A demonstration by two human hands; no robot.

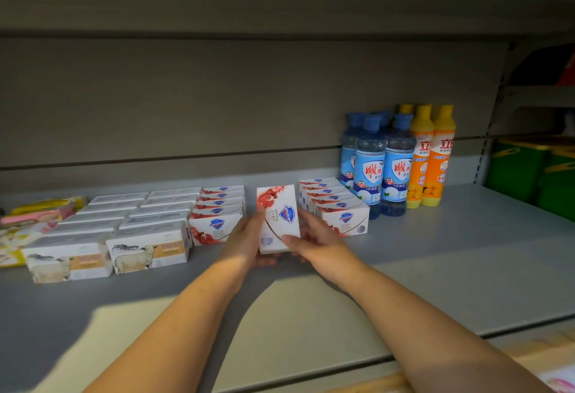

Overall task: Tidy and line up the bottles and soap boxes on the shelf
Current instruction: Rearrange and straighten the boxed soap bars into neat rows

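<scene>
Head view: both forearms reached in over the grey shelf point(435, 252). The left hand point(245, 237) and right hand point(314, 237) gripped one soap box point(278, 218) between them, fingers curled under its near end and the right thumb laid on its near right corner. The box sat in the gap between two rows of the same boxes, printed face up, long axis running near to far and leaning slightly left, red pomegranate end farthest; could not tell whether it touched the shelf. Left row point(217, 221): five boxes counted. Right row point(339, 206): about six. Further left, sheep-print boxes point(149, 249) in two rows, five each, long faces forward. Pink and yellow packs point(40, 215) at the far left, count unclear. Behind the right row, blue bottles point(370, 171): four caps seen, upright. Just beside them, orange bottles point(431, 159): three, upright, near the back panel point(217, 97).
</scene>
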